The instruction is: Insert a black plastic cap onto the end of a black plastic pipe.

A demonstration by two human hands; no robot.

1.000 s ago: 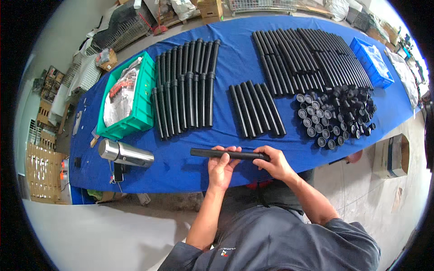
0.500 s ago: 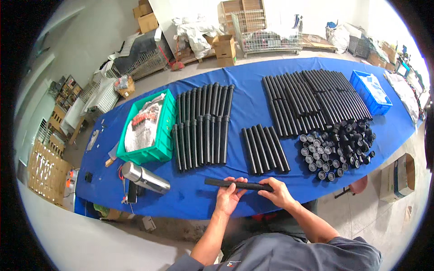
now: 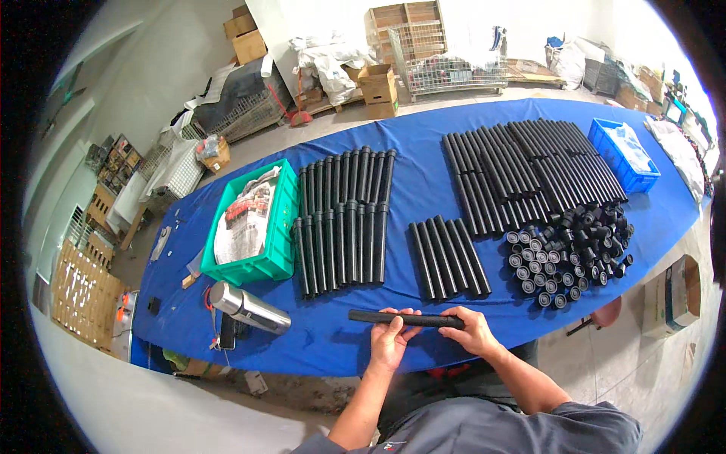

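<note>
A straight black tube [image 3: 367, 316] lies level across both hands, just above the near edge of the table. My left hand [image 3: 390, 344] is closed around its middle, palm up, with the thumb against the near side. At the tube's right end, my right hand [image 3: 476, 337] grips it between thumb and fingers and hides the tip, so I cannot tell whether a cap sits there. Just beyond the hands lies a small row of loose black tubes [image 3: 448, 257]. Black round caps [image 3: 541, 268] are heaped to the right of that row.
Two rows of tubes with collared ends [image 3: 344, 242] lie left of centre, beside a green crate [image 3: 283, 261] holding a bag. A steel flask [image 3: 253, 309] lies at the near left. Stacked tubes [image 3: 529, 166] and a blue basket [image 3: 643, 181] occupy the far right of the blue-covered table.
The whole view has shifted slightly, so everything sits a little lower and further right. Both hands still hold the tube, with the right fingers slightly rearranged around its end.
</note>
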